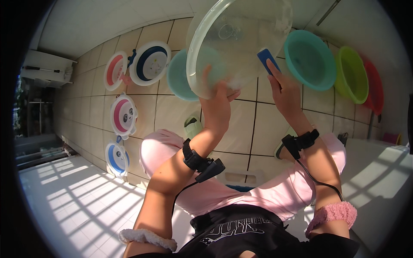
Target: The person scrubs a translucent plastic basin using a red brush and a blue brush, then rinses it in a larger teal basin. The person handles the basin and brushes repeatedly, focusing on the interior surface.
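My left hand (217,104) grips the lower edge of a large translucent plastic basin (245,38), held tilted up off the floor. One finger shows blurred through its wall. My right hand (285,92) holds a blue block (267,59), which looks like a sponge with a pale end, against or just in front of the basin's right part; contact is hard to tell. Whitish, foam-like residue lies on the basin near my left fingers. Behind it, a pale teal basin (177,75) on the floor is partly covered and partly seen through the plastic.
A teal basin (309,59), a lime green one (351,75) and a red one (374,85) lean at the right wall. Leftward on the tiled floor (230,124) sit a navy-and-white basin (153,63), a coral one (114,71), a pink panda basin (122,115) and a blue one (116,159).
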A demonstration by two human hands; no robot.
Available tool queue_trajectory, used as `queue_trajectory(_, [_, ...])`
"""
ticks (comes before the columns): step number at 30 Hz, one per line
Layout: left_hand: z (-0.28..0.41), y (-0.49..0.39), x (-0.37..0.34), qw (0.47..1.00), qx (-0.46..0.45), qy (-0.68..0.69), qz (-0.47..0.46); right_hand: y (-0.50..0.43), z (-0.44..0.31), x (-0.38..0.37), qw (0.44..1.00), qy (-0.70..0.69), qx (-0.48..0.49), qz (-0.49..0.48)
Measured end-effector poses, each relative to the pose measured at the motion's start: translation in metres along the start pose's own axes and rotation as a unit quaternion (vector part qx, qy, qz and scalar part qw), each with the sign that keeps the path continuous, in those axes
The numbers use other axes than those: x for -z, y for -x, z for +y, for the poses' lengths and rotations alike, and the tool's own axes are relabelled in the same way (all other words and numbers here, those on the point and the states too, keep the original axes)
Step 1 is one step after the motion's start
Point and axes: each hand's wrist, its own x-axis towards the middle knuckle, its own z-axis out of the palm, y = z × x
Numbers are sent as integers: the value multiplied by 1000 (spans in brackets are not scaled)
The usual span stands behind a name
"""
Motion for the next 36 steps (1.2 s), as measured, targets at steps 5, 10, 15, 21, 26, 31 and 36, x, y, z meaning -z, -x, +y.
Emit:
queue_trajectory(5, [0, -1, 2, 1000, 1, -9, -12, 9, -18, -5, 992, -58, 70, -87])
queue_trajectory(10, [-5, 0, 3, 1000, 5, -19, -11, -6, -19, 9, 998, 23, -37, -55])
queue_trajectory(15, [-9, -1, 4, 999, 0, -30, -27, 0, -25, 4, 986, -108, 9, -125])
queue_trajectory(21, [-15, 1, 2, 997, -12, -50, -55, -6, -36, 10, 979, -139, -93, -119])
queue_trajectory(26, [-12, -2, 6, 999, -11, -46, -21, -4, -13, 12, 997, 2, -15, -71])
queue_trajectory(31, [-32, -7, 9, 997, -16, -39, -64, 7, -8, -1, 995, -8, -34, -97])
queue_trajectory(36, [-48, -8, 9, 998, 52, 43, -1, -8, -39, -7, 990, -10, -23, -142])
